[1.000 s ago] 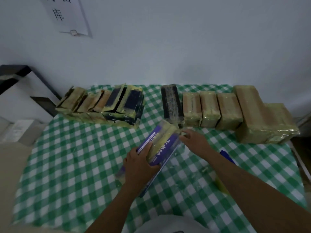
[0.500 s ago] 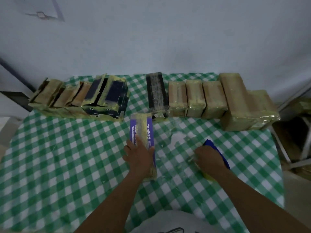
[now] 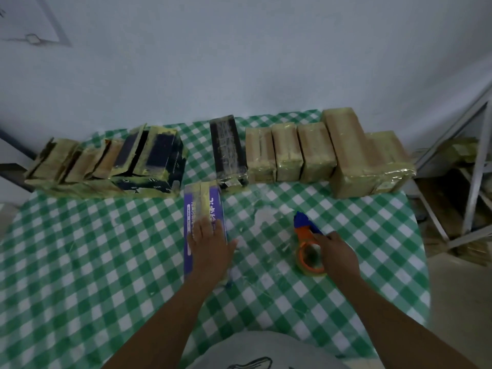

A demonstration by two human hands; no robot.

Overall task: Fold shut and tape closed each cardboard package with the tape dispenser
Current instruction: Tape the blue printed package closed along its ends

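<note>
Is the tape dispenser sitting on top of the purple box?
No, the tape dispenser lies on the checked tablecloth, apart from the purple box, with the right hand gripping it.

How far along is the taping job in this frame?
Done: the black box and the tan boxes right of it look taped. In hand: the left hand presses the purple box flat while the right hand grips the dispenser. Left: the open boxes at far left.
</note>
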